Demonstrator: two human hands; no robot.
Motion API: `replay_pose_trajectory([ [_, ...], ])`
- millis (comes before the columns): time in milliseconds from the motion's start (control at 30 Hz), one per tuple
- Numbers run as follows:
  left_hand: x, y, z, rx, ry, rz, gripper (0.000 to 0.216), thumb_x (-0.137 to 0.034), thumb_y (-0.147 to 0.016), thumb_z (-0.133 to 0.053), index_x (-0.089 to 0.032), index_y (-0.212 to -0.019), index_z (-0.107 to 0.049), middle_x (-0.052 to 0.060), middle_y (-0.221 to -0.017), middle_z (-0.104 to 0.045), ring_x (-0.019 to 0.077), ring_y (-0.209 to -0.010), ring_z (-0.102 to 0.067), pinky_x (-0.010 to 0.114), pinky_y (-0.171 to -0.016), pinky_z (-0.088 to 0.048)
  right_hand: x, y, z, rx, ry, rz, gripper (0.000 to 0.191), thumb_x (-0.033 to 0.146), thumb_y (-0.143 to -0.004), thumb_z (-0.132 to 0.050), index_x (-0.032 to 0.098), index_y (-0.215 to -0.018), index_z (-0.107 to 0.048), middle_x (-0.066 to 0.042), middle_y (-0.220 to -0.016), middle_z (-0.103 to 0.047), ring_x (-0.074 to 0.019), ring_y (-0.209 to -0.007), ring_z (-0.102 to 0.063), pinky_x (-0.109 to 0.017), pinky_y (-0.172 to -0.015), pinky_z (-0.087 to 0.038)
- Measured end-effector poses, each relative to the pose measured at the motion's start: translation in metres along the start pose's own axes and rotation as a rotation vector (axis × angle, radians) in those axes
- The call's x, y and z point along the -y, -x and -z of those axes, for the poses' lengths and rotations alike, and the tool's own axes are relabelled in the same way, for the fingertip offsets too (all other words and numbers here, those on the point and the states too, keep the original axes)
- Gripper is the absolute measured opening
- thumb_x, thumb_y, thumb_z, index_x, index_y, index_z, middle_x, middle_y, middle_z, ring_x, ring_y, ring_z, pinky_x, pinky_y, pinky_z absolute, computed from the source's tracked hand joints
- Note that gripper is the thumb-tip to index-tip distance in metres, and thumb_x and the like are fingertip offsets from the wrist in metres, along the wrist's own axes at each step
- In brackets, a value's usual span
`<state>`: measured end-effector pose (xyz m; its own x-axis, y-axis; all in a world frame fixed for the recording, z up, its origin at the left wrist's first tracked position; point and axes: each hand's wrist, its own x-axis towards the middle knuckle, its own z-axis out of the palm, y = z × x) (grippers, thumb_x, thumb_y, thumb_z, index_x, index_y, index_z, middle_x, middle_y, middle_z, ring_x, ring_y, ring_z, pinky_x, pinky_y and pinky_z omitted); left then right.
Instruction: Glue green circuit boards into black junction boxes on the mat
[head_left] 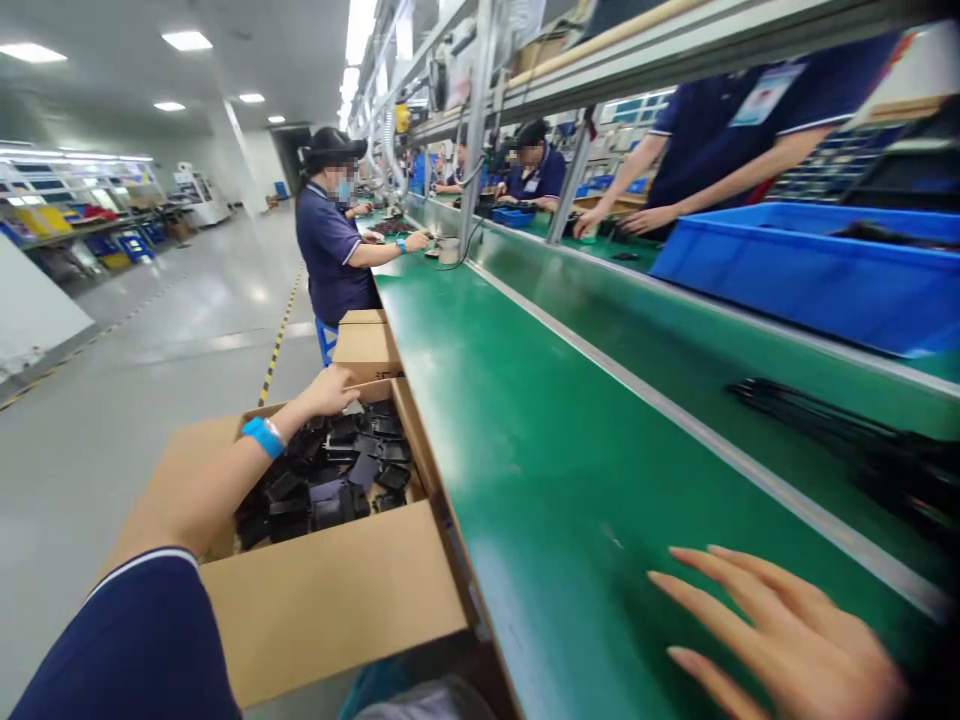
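Observation:
My left hand (pixel 330 392) is over the far left part of an open cardboard box (pixel 337 590), just above the black plastic parts inside. Its visible fingers are bent and slightly apart, with nothing seen between them; some fingertips are hard to make out. Many flat, boxy black parts (pixel 345 455) lie jumbled in the box, which stands beside the bench's left edge. Spread over the green bench top (pixel 540 430), my right hand (pixel 787 630) is open and holds nothing. It is a little blurred.
Black cables (pixel 847 440) lie on the right of the bench, beyond a metal strip. A blue bin (pixel 810 270) stands behind them. A co-worker (pixel 334 230) works farther along the bench; another person (pixel 735 140) stands across it. A metal post (pixel 474 130) rises from the bench.

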<state>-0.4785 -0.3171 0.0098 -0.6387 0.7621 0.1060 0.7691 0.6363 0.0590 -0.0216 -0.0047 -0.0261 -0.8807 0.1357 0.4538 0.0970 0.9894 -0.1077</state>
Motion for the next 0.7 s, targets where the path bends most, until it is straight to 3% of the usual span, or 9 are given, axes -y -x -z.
replay_pose_trajectory([
  [67,0.037,0.041,-0.027,0.070,0.054,0.040,0.030,-0.032,-0.093,-0.057,-0.015,-0.117,-0.057,0.009,-0.117,-0.059,0.0216,-0.099,-0.061,0.042,-0.084,-0.053,0.052,-0.055,-0.009,0.138,-0.044,0.207,0.028,0.042,-0.082,-0.059,0.035,-0.109,-0.064,-0.010,-0.116,-0.063,-0.0334,-0.112,-0.051,-0.050,-0.084,-0.046],
  [133,0.054,0.064,-0.056,0.102,0.103,0.058,0.030,-0.032,-0.093,-0.057,-0.015,-0.118,-0.057,0.009,-0.118,-0.058,0.0219,-0.100,-0.061,0.042,-0.085,-0.053,0.109,-0.118,-0.022,0.353,-0.119,0.234,0.022,0.031,-0.087,-0.054,0.027,-0.106,-0.065,-0.010,-0.110,-0.064,-0.0297,-0.109,-0.053,-0.047,-0.088,-0.046],
  [200,0.058,0.073,-0.082,0.103,0.140,0.065,0.031,-0.032,-0.093,-0.057,-0.016,-0.119,-0.056,0.010,-0.121,-0.057,0.0227,-0.103,-0.060,0.043,-0.087,-0.052,0.163,-0.177,-0.049,0.672,-0.175,0.232,0.021,0.028,-0.090,-0.053,0.023,-0.107,-0.065,-0.010,-0.105,-0.064,-0.0253,-0.107,-0.055,-0.041,-0.093,-0.045],
  [300,0.054,0.069,-0.107,0.098,0.158,0.061,0.032,-0.032,-0.093,-0.057,-0.016,-0.121,-0.055,0.010,-0.122,-0.056,0.0235,-0.105,-0.059,0.044,-0.088,-0.051,0.218,-0.238,-0.113,0.795,-0.127,0.145,0.020,0.031,-0.090,-0.058,0.018,-0.105,-0.064,-0.008,-0.107,-0.063,-0.0204,-0.099,-0.060,-0.037,-0.087,-0.050],
  [367,0.052,0.063,-0.117,0.100,0.153,0.046,0.031,-0.032,-0.093,-0.057,-0.016,-0.119,-0.056,0.010,-0.122,-0.057,0.0232,-0.104,-0.059,0.044,-0.088,-0.051,0.232,-0.254,-0.157,0.806,-0.071,0.045,0.030,0.034,-0.092,-0.057,0.017,-0.116,-0.058,-0.009,-0.117,-0.059,-0.0201,-0.100,-0.060,-0.040,-0.085,-0.052],
  [467,0.055,0.051,-0.123,0.075,0.144,0.034,0.030,-0.032,-0.094,-0.057,-0.016,-0.119,-0.057,0.010,-0.122,-0.057,0.0230,-0.104,-0.059,0.044,-0.088,-0.051,0.231,-0.248,-0.208,0.778,-0.021,-0.056,0.035,0.035,-0.092,-0.057,0.015,-0.121,-0.055,-0.010,-0.122,-0.056,-0.0218,-0.103,-0.059,-0.042,-0.086,-0.051],
  [567,0.061,0.031,-0.127,0.010,0.142,0.081,0.032,-0.033,-0.093,-0.057,-0.016,-0.121,-0.055,0.010,-0.123,-0.056,0.0237,-0.106,-0.058,0.045,-0.088,-0.051,0.223,-0.232,-0.236,0.755,-0.006,-0.079,0.034,0.034,-0.092,-0.057,0.016,-0.120,-0.056,-0.010,-0.121,-0.057,-0.0213,-0.103,-0.059,-0.042,-0.086,-0.051],
  [700,0.067,0.005,-0.134,-0.009,0.157,0.121,0.031,-0.032,-0.093,-0.057,-0.016,-0.120,-0.055,0.010,-0.122,-0.056,0.0232,-0.104,-0.059,0.044,-0.087,-0.052,0.216,-0.227,-0.255,0.689,0.009,-0.043,0.032,0.034,-0.093,-0.055,0.018,-0.120,-0.056,-0.009,-0.124,-0.055,-0.0214,-0.105,-0.058,-0.043,-0.089,-0.050],
])
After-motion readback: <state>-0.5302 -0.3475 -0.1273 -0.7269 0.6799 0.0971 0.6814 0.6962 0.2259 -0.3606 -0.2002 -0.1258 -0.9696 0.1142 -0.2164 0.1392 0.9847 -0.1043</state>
